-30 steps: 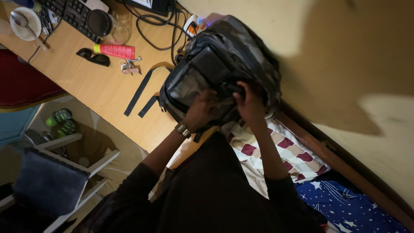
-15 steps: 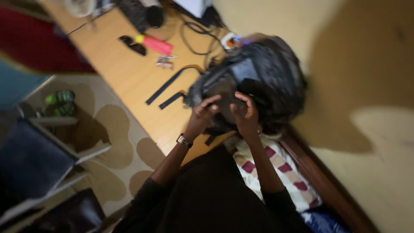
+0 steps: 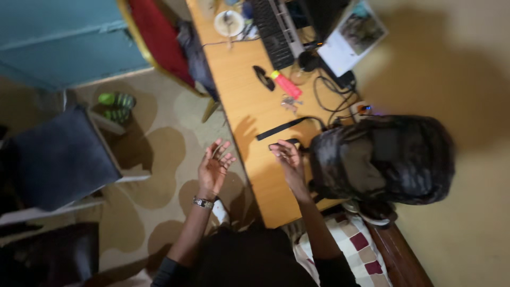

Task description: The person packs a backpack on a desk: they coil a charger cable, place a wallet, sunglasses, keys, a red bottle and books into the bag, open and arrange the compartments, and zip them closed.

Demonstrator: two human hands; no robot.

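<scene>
The left hand (image 3: pixel 214 169) is hovering in the air over the patterned carpet (image 3: pixel 159 159), palm up, with its fingers spread open and holding nothing. A wristwatch (image 3: pixel 202 202) is sitting on its wrist. The right hand (image 3: pixel 287 158) is hanging above the wooden desk (image 3: pixel 249 106), its fingers loosely open and slightly bent, also gripping nothing. Just beyond the right fingertips a black strap (image 3: pixel 281 128) is lying flat on the desk. To the right of these fingers, near but not touching them, the dark backpack (image 3: pixel 385 159) is resting on the desk edge beside the wall. Farther from the fingers, a bunch of keys (image 3: pixel 289 101), a red tube (image 3: pixel 287 84) and dark sunglasses (image 3: pixel 261 77) are lying on the desk. Behind them a keyboard (image 3: pixel 272 32) and a white bowl (image 3: pixel 228 23) are standing.
</scene>
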